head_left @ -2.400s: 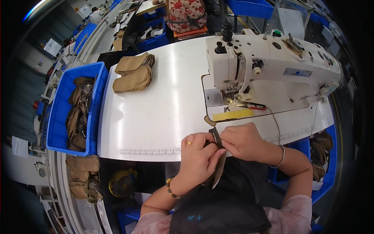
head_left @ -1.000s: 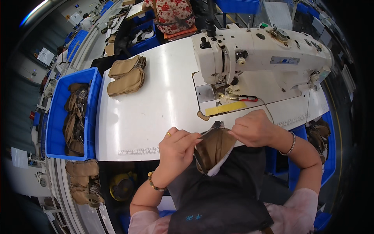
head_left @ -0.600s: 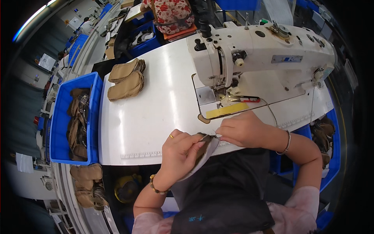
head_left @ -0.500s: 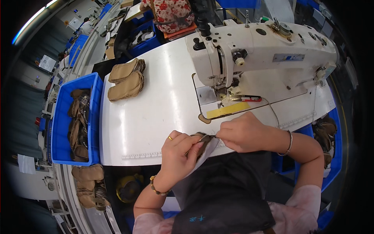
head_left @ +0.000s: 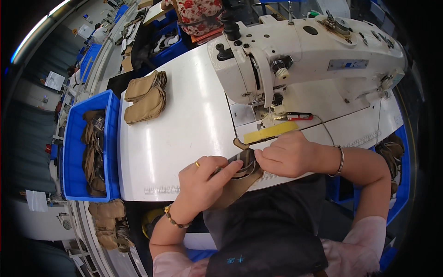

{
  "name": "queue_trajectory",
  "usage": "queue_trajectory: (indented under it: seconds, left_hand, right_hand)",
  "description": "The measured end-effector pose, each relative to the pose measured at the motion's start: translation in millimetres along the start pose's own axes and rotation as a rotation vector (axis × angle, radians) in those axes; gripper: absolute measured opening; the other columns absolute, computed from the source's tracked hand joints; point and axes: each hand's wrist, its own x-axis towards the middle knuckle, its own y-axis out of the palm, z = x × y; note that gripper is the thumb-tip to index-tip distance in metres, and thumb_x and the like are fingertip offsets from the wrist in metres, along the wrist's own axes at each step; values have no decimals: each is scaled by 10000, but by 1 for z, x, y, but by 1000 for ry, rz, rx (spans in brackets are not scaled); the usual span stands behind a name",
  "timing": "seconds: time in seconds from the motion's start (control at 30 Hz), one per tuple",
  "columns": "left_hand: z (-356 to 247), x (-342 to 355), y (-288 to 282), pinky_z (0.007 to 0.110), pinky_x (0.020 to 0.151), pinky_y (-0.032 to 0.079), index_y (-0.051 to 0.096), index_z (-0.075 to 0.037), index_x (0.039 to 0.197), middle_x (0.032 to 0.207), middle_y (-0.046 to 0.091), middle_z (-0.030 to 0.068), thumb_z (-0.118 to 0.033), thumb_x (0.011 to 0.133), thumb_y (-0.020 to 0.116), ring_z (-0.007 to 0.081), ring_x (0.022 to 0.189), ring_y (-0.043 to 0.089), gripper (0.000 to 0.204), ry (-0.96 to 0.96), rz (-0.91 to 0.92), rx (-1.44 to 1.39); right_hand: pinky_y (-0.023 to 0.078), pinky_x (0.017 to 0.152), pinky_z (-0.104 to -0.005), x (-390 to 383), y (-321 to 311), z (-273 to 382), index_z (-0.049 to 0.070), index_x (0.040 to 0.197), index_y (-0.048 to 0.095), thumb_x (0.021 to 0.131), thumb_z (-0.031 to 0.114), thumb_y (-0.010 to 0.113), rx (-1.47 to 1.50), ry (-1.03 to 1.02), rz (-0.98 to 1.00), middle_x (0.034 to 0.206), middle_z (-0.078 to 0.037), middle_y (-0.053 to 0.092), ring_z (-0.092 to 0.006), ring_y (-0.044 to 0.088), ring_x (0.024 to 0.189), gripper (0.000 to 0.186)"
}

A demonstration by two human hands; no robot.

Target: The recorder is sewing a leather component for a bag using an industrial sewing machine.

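Left hand [head_left: 201, 181], partly closed, grips the brown fabric piece [head_left: 235, 188], one finger laid across it. Right hand [head_left: 285, 156], curled tight, pinches its upper edge. Piece is held over the table's near edge.

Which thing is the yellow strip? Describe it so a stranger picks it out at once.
Find the big white sewing machine on the white table. On the person's side of its needle end, between a red-and-dark tool and the person's right hand, lies the yellow strip. Its bright, plain yellow and long, flat shape set it apart from that tool.
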Motion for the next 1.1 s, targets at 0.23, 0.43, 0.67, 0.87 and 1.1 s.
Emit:
queue_trajectory:
  seconds: [0.23, 0.43, 0.67, 0.87, 1.1]
  left_hand:
    - [41, 53, 38, 292, 635, 506, 738, -126, 1004, 974, 601, -29, -89, 678, 684, 142, 816, 589, 332, 340, 166, 428]
    - [51, 53, 68, 290, 683, 511, 721, -92, 964, 1060, 645, -24, -110, 673, 702, 148, 855, 607, 292, 428, 78, 386]
    - [46, 48, 73, 296, 707, 520, 753, -115, 1063, 1079, 678, -13, -113, 716, 685, 155, 863, 639, 354, 399, 58, 392]
    - [57, 68, 78, 293, 727, 500, 723, -55, 1091, 1082, 638, 26, -135, 755, 648, 169, 862, 601, 354, 408, 70, 368]
    - [59, 76, 87, 326, 783, 503, 748, -114, 994, 1010, 628, 7, -125, 739, 638, 182, 866, 623, 278, 304, 99, 413]
  right_hand:
    - [475, 439, -294, -27, 39, -48, -19, 975, 679, 784, 113, 646, -281, 13, 139, 674, -34, 599, -160, 614, 535, 234]
    - [482, 434, -330, -30, 27, -42, -45, 991, 680, 838, 97, 619, -227, 123, 292, 636, -50, 607, -193, 626, 533, 217]
    - [479, 440, -343, -29, 24, -34, -43, 968, 695, 823, 98, 630, -108, 165, 342, 628, -61, 607, -199, 617, 507, 212]
    - [478, 448, -370, -36, 34, -42, -2, 850, 675, 785, 126, 650, -205, 235, 349, 619, -74, 601, -229, 626, 514, 146]
    - [486, 484, -386, -47, 50, -54, 62, 732, 668, 753, 140, 679, -149, 339, 193, 651, -103, 577, -256, 632, 561, 81]
